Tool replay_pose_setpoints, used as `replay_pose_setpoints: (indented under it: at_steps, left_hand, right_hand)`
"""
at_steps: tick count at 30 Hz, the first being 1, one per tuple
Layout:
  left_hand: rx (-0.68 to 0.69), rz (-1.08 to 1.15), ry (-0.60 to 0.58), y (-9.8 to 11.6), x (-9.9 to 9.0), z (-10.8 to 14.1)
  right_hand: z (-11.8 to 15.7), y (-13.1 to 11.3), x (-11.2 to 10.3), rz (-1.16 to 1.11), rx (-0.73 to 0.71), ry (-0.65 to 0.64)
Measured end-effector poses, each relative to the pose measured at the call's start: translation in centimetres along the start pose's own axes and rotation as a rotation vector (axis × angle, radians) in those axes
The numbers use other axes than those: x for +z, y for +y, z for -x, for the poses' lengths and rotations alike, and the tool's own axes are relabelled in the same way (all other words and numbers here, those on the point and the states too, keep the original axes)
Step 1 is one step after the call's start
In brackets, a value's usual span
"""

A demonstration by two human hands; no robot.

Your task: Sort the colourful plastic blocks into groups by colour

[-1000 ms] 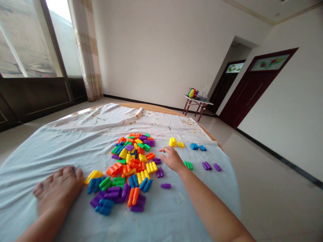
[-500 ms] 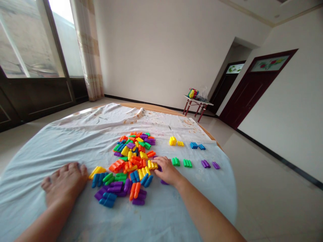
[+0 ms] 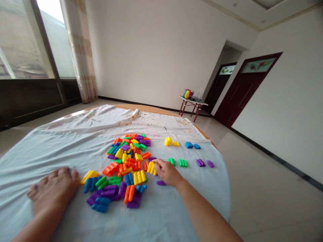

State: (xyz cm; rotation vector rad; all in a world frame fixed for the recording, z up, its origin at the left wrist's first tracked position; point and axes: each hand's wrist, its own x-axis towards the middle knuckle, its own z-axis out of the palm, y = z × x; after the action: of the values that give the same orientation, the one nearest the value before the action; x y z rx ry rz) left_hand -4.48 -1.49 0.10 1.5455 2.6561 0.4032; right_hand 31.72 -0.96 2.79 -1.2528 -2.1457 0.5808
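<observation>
A heap of interlocking plastic blocks (image 3: pixel 126 168) in yellow, orange, green, blue and purple lies in the middle of a pale blue sheet (image 3: pixel 37 151). My right hand (image 3: pixel 167 173) is at the heap's right side, its fingers gripping a yellow block (image 3: pixel 151 167). A loose purple block (image 3: pixel 160 183) lies just below that hand. My left hand (image 3: pixel 52 190) rests flat on the sheet, fingers apart and holding nothing, close to a yellow block (image 3: pixel 89 176) at the heap's lower left. Short rows of sorted yellow (image 3: pixel 168 141), blue (image 3: pixel 189 145), green (image 3: pixel 183 163) and purple (image 3: pixel 200 162) blocks stand to the right.
The sheet covers a round wooden table (image 3: pixel 151 110), with a stained white cloth (image 3: pixel 151 126) at the far side. The tiled floor lies beyond its edge. Farther off stands a small red-legged table (image 3: pixel 190 106) holding a bag, near dark red doors (image 3: pixel 242 90).
My right hand has moved from beside the sorted rows onto the yellow block at the heap's edge. A green group has appeared in the sorted rows. The view has tilted slightly.
</observation>
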Motion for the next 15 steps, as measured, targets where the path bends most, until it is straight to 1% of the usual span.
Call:
replay_pose_setpoints:
  at_steps: [2,4,6,8,10,13,15]
  left_hand:
    - [-0.024,0.016,0.003,0.1,0.0,0.0]
    - [-0.045,0.025,0.000,0.0,0.1,-0.2]
    - [-0.053,0.027,0.002,0.0,0.2,-0.3]
    - [-0.053,0.027,0.000,0.0,0.2,-0.3]
    - [-0.045,0.025,-0.005,0.0,0.2,-0.3]
    - [-0.034,0.027,0.001,0.0,0.2,-0.2]
    - [-0.037,0.037,0.017,-0.1,0.3,-0.3]
  right_hand:
    - [0.5,-0.2,-0.6,-0.044,0.022,-0.045]
    - [0.9,-0.4,-0.8,-0.062,0.022,-0.129]
    - [1.3,-0.5,-0.7,-0.053,0.006,-0.229]
    - [1.5,-0.5,-0.4,-0.026,-0.018,-0.291]
    - [1.6,-0.5,-0.2,-0.004,-0.030,-0.288]
    - [1.6,-0.7,-0.3,0.006,-0.036,-0.214]
    - [1.8,-1.0,-0.8,0.011,-0.067,-0.187]
